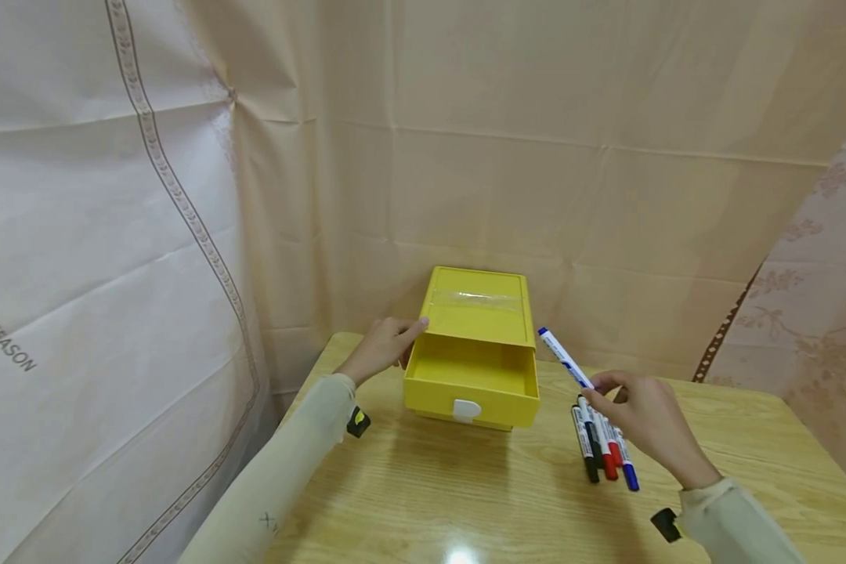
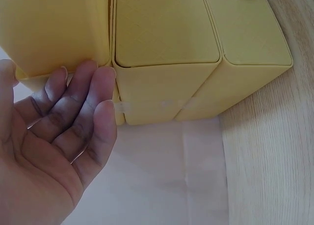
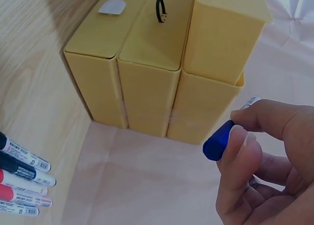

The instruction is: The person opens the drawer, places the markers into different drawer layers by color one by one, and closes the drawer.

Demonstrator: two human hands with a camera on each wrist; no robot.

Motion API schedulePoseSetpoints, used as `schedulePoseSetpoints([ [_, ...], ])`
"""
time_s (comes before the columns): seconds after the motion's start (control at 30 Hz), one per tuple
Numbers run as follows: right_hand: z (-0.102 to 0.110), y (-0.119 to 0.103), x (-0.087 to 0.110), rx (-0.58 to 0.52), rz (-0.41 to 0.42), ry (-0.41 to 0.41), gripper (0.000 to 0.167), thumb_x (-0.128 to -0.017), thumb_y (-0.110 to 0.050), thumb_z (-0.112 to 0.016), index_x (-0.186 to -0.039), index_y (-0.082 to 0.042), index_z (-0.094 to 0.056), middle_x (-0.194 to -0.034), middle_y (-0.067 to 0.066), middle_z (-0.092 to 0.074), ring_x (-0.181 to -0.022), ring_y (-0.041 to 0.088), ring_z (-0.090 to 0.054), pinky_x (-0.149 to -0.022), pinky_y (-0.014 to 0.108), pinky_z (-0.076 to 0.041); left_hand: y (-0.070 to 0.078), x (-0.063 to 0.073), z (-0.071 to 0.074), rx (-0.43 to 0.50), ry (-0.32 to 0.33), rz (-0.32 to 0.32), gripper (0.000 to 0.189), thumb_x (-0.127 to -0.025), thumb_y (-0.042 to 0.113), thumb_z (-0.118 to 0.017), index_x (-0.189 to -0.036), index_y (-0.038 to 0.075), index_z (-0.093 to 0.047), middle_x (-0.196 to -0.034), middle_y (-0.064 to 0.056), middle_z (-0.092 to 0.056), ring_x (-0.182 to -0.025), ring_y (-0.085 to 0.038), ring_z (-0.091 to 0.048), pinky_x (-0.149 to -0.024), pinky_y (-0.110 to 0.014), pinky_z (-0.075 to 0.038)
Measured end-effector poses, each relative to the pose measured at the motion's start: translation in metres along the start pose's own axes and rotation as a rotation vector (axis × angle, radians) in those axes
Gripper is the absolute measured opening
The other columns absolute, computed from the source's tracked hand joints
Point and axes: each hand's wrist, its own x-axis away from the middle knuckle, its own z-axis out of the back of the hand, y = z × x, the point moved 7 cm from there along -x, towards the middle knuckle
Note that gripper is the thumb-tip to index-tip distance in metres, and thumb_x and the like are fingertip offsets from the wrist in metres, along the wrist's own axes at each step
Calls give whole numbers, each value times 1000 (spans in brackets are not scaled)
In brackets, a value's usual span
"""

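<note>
A yellow drawer unit [image 1: 475, 317] stands at the back of the table, its top drawer [image 1: 433, 392] pulled out and the inside bare. My left hand [image 1: 384, 345] rests on the unit's left side, thumb at the top edge; in the left wrist view its loosely bent fingers [image 2: 81, 104] touch the yellow wall. Between thumb and fingertips my right hand [image 1: 641, 411] pinches a white marker [image 1: 565, 359] with blue ends, tilted up toward the drawer. In the right wrist view its blue end [image 3: 218, 141] shows. Below this hand lie several markers [image 1: 599, 442] with black, red and blue caps.
The wooden table [image 1: 423, 486] is bounded at the back by a beige cloth [image 1: 571, 196] and on the left by a pale cloth [image 1: 99, 274]. Two lower drawers [image 3: 147, 38] show in the right wrist view. Clear tape [image 1: 475, 299] crosses the unit's top.
</note>
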Motion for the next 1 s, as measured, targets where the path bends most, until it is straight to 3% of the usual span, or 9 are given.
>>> schedulePoseSetpoints([
  [0.67,-1,-31,-7,-20,72,12,14,-94,-19,-77,-99,-6,-76,-84,1,-71,-59,14,-56,-44,28,-45,0,-1,-2,20,-7,-3,70,-106,61,-41,-84,0,-69,-68,-9,-65,-62,-27,-64,-63,-40,-57],
  [0.83,-2,-39,-7,-11,74,7,16,-94,-21,-77,-98,-6,-75,-79,1,-69,-55,15,-52,-41,29,-43,0,-1,-2,36,-9,-4,69,-107,60,-42,-84,0,-68,-68,-10,-64,-62,-28,-64,-67,-48,-58],
  [1.0,-3,-47,-9,-15,86,1,14,-94,-21,-76,-96,-7,-75,-75,-1,-66,-52,15,-50,-40,29,-42,0,1,-1,28,-1,-3,70,-107,61,-41,-86,0,-69,-70,-12,-65,-63,-29,-65,-63,-41,-57],
])
